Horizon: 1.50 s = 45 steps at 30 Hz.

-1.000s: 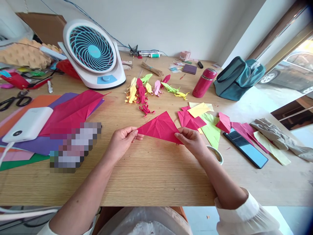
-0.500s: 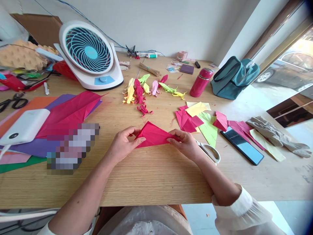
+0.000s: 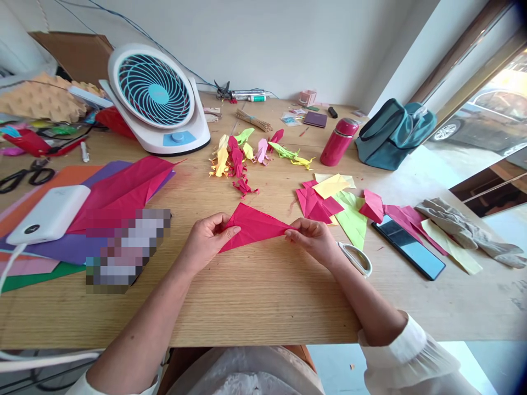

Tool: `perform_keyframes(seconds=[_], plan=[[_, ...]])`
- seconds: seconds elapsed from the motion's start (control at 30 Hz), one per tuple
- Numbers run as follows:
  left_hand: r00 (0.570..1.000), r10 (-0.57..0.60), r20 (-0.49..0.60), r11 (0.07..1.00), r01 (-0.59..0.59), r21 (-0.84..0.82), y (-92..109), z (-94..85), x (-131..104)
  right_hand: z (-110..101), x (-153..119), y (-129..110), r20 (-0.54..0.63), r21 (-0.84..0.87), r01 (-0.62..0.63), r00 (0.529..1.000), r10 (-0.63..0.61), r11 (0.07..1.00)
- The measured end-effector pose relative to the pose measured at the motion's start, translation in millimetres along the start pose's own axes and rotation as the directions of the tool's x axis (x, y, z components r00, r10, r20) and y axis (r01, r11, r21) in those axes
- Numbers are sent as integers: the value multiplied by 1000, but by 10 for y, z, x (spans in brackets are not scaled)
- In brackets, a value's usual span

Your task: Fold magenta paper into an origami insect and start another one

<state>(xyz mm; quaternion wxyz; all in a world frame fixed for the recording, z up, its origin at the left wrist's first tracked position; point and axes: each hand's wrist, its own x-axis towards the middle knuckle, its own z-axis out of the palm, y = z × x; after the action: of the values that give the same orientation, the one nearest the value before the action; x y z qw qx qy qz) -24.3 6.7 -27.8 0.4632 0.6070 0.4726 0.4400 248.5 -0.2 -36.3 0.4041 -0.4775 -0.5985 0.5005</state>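
Note:
A folded red sheet of paper (image 3: pixel 255 227) is stretched between my two hands, just above the wooden table (image 3: pixel 263 296). My left hand (image 3: pixel 211 238) pinches its wide left end between thumb and fingers. At the narrow right tip, my right hand (image 3: pixel 313 238) closes on the paper in the same way. White-handled scissors (image 3: pixel 356 259) lie beside my right wrist, partly hidden by it. Beyond the paper sit several small folded paper figures, among them a red one (image 3: pixel 245 187) and a yellow one (image 3: pixel 222 156).
Left are a white fan (image 3: pixel 177 140), a power bank (image 3: pixel 49 214) on coloured sheets (image 3: pixel 78 249), and black scissors (image 3: pixel 31 175). Right are folded paper pieces (image 3: pixel 315 200), a phone (image 3: pixel 407 247), gloves (image 3: pixel 465 227), a red flask (image 3: pixel 339 142) and a teal bag (image 3: pixel 387 137).
The red paper's left end has tilted and shifted slightly left, and its top corner has moved left. Both hands keep their pinch. The whole view has shifted a little.

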Motion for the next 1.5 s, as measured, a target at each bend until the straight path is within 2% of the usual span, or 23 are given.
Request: perform_keyframes(seconds=[0.2,0.33,0.53,0.67,0.77,1.17,1.5], plan=[[998,-63,-5,991,62,-119,-3,4,-4,-24,30,-55,-16,93,-35,999,37,995],[998,-64,-15,989,61,-137,29,-3,-12,-29,30,-63,-11,81,-53,999,54,995],[998,-28,59,987,37,-159,92,-10,-36,-32,5,-86,80,5,-36,996,35,999],[998,63,-31,992,-66,-112,92,0,-35,-23,-15,-55,113,-63,-13,993,20,998],[992,94,-87,992,-101,-78,97,14,-34,-22,-22,-20,127,-77,-13,992,23,997],[988,49,-146,998,-54,-30,154,40,-74,-11,-21,-16,132,-77,-12,991,22,997],[988,8,-156,994,-26,-110,126,49,-61,-15,-29,-54,131,-93,-17,991,29,995]])
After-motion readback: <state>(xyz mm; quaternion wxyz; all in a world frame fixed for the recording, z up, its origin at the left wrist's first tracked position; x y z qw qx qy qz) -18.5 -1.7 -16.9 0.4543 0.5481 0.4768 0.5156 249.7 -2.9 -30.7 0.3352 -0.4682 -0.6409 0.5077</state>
